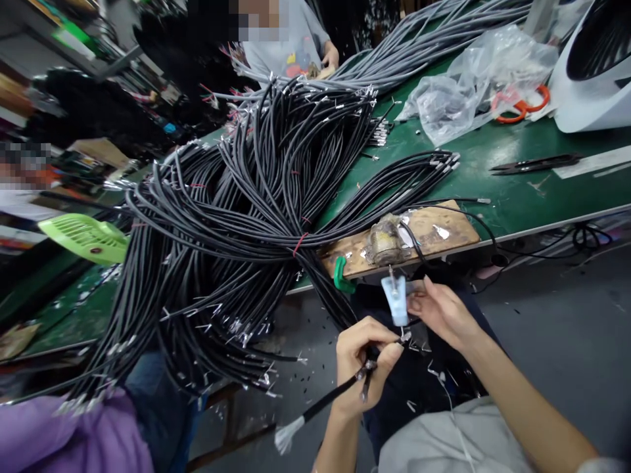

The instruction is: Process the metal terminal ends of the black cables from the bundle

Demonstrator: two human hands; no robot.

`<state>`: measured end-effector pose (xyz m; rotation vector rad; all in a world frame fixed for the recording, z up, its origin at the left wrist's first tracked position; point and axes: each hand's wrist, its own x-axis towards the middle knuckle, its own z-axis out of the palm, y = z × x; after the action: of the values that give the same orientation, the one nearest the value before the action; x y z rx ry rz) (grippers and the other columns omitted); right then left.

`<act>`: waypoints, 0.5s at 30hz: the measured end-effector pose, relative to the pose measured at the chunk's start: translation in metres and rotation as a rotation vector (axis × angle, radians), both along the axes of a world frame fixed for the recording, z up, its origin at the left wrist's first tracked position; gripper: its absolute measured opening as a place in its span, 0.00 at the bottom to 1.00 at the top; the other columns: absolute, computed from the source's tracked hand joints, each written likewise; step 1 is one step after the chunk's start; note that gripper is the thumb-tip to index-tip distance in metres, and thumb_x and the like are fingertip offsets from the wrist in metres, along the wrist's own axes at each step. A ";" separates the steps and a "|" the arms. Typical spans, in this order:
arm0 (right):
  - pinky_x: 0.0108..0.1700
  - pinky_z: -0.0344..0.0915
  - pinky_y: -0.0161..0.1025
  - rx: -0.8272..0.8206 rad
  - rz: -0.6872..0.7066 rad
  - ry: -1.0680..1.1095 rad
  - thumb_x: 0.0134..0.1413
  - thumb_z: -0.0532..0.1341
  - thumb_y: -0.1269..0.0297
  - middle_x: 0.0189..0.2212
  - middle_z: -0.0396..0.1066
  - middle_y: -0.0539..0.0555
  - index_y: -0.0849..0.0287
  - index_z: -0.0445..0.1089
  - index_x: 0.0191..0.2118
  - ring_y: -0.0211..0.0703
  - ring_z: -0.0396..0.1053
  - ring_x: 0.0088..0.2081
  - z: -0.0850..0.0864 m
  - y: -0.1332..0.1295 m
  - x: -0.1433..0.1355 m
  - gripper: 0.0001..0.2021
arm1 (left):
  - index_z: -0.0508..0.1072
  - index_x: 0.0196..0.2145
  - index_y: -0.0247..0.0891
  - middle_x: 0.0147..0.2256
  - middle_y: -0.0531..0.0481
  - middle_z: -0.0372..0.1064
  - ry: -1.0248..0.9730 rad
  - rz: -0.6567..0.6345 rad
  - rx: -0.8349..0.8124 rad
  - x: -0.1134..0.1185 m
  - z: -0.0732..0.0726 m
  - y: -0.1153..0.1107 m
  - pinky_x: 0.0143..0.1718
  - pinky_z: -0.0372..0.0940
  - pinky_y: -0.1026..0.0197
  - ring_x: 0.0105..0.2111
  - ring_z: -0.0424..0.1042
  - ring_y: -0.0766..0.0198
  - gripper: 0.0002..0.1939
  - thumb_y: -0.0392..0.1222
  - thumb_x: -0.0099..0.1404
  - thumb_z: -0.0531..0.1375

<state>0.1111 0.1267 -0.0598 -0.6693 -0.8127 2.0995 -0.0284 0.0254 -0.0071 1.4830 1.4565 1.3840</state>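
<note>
My left hand [367,361] is closed around a black cable [331,396]. The cable's stripped tip sits just under a light blue clip [394,301], and its other visible end has a frayed whitish tuft [288,435]. On the clip's right side is my right hand [446,314], thumb and fingers closed at its edge. The clip hangs from the shaft of a small, grimy motor [387,242] fixed to a wooden board [444,226]. A green clamp [342,276] grips the board at the table edge.
A large heap of black cables [236,217] covers the green table [493,141]. Grey cables [419,39], plastic bags [453,98], orange-handled scissors [522,105], black snips [535,164] and a white fan [591,79] lie beyond. A person in purple [79,433] is at left, another [290,46] opposite.
</note>
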 end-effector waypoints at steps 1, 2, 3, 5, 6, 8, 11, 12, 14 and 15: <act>0.28 0.62 0.36 0.076 -0.060 -0.082 0.53 0.63 0.51 0.24 0.71 0.54 0.61 0.75 0.32 0.38 0.65 0.26 -0.001 -0.002 0.009 0.16 | 0.76 0.28 0.36 0.24 0.48 0.71 0.006 -0.019 0.011 -0.001 0.001 0.000 0.25 0.62 0.65 0.23 0.68 0.65 0.03 0.36 0.59 0.62; 0.29 0.61 0.36 0.176 -0.114 -0.167 0.54 0.64 0.54 0.25 0.71 0.54 0.60 0.75 0.32 0.38 0.65 0.26 0.002 -0.005 0.018 0.13 | 0.76 0.28 0.36 0.24 0.48 0.72 0.017 -0.041 0.009 -0.001 0.001 0.000 0.26 0.63 0.64 0.24 0.69 0.64 0.03 0.35 0.59 0.62; 0.29 0.61 0.37 0.303 -0.146 -0.241 0.54 0.64 0.57 0.26 0.71 0.53 0.59 0.75 0.32 0.39 0.65 0.27 0.007 -0.009 0.025 0.10 | 0.77 0.29 0.36 0.24 0.47 0.73 0.034 -0.063 -0.009 -0.001 0.002 0.000 0.26 0.64 0.64 0.24 0.70 0.64 0.03 0.35 0.59 0.62; 0.32 0.62 0.39 0.620 -0.123 -0.338 0.51 0.66 0.63 0.27 0.71 0.53 0.58 0.75 0.33 0.41 0.65 0.30 0.023 -0.019 0.036 0.05 | 0.78 0.29 0.35 0.25 0.45 0.74 0.089 -0.105 -0.087 -0.001 0.004 0.002 0.27 0.65 0.64 0.25 0.72 0.63 0.04 0.34 0.58 0.62; 0.34 0.63 0.41 0.791 -0.076 -0.358 0.49 0.68 0.66 0.28 0.71 0.53 0.57 0.75 0.35 0.42 0.65 0.32 0.032 -0.025 0.038 0.05 | 0.78 0.29 0.35 0.25 0.45 0.74 0.121 -0.128 -0.131 -0.001 0.004 0.003 0.27 0.65 0.64 0.25 0.72 0.63 0.04 0.33 0.57 0.62; 0.37 0.63 0.43 1.028 -0.020 -0.371 0.49 0.67 0.71 0.30 0.72 0.54 0.57 0.74 0.38 0.44 0.64 0.34 0.048 -0.036 0.035 0.08 | 0.78 0.28 0.35 0.24 0.47 0.73 0.168 -0.171 -0.183 0.000 0.005 0.005 0.24 0.64 0.65 0.22 0.70 0.64 0.03 0.33 0.55 0.63; 0.35 0.62 0.42 1.085 -0.117 -0.371 0.54 0.62 0.75 0.30 0.72 0.54 0.57 0.72 0.38 0.43 0.63 0.33 0.055 -0.045 0.024 0.07 | 0.77 0.26 0.35 0.22 0.49 0.70 0.175 -0.163 -0.123 0.000 0.004 0.003 0.21 0.61 0.67 0.19 0.66 0.67 0.01 0.34 0.53 0.65; 0.34 0.62 0.41 1.062 -0.174 -0.382 0.54 0.62 0.75 0.28 0.71 0.53 0.58 0.72 0.36 0.42 0.63 0.32 0.053 -0.046 0.020 0.06 | 0.77 0.26 0.35 0.22 0.49 0.70 0.166 -0.133 -0.085 0.000 0.004 0.001 0.21 0.60 0.67 0.20 0.65 0.68 0.01 0.34 0.53 0.65; 0.32 0.60 0.40 0.999 -0.268 -0.427 0.54 0.62 0.74 0.24 0.68 0.52 0.58 0.71 0.31 0.42 0.61 0.29 0.045 -0.047 0.012 0.04 | 0.77 0.28 0.35 0.23 0.49 0.69 0.162 -0.061 -0.027 0.001 0.004 -0.004 0.22 0.60 0.66 0.21 0.65 0.68 0.02 0.35 0.54 0.66; 0.31 0.59 0.40 0.962 -0.317 -0.450 0.54 0.62 0.73 0.22 0.66 0.51 0.58 0.70 0.28 0.41 0.60 0.28 0.040 -0.049 0.009 0.06 | 0.76 0.29 0.35 0.23 0.49 0.69 0.172 -0.027 -0.019 0.002 0.004 -0.007 0.23 0.60 0.66 0.21 0.65 0.68 0.02 0.35 0.55 0.65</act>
<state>0.1198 0.0782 -0.0198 -0.6551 -1.6682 1.0641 -0.0262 0.0188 -0.0030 1.6373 1.5431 1.2494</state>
